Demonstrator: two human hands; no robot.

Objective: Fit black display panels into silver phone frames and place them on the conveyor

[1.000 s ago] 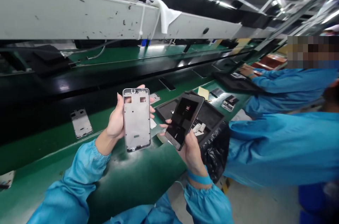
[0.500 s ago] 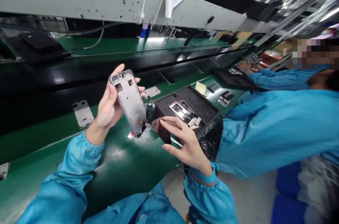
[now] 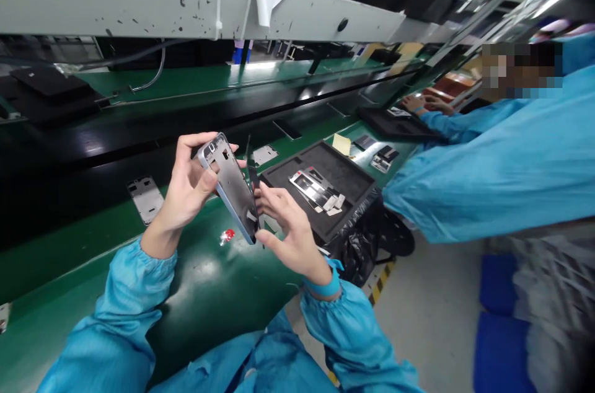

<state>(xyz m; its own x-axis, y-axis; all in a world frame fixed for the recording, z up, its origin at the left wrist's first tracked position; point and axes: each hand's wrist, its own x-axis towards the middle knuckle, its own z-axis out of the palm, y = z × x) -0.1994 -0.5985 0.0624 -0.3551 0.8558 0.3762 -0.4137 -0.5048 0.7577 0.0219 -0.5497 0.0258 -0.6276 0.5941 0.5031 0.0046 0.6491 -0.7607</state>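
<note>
My left hand (image 3: 188,182) is closed around the upper end of a phone frame (image 3: 231,185), a shallow silver shell with a bluish edge, held tilted above the bench. A thin dark phone screen (image 3: 253,179) stands nearly edge-on against the frame's right side. My right hand (image 3: 289,229) grips this screen from the right, fingertips on its far face and thumb near the frame's lower corner. Whether the screen touches the frame along its whole length is hidden. Below them on the bench lies a small red-and-clear scrap (image 3: 227,236).
Another phone frame (image 3: 145,199) lies at left, and one (image 3: 264,155) behind my hands. A black foam tray (image 3: 356,179) holds several phone parts. Beyond it are a yellow paper (image 3: 341,144) and a dark screen (image 3: 287,129). A co-worker in a blue sleeve (image 3: 502,163) sits at right.
The screen has swung up from lying open at the frame's right to stand close beside it. My right hand moved left with it; the frame has turned more edge-on.
</note>
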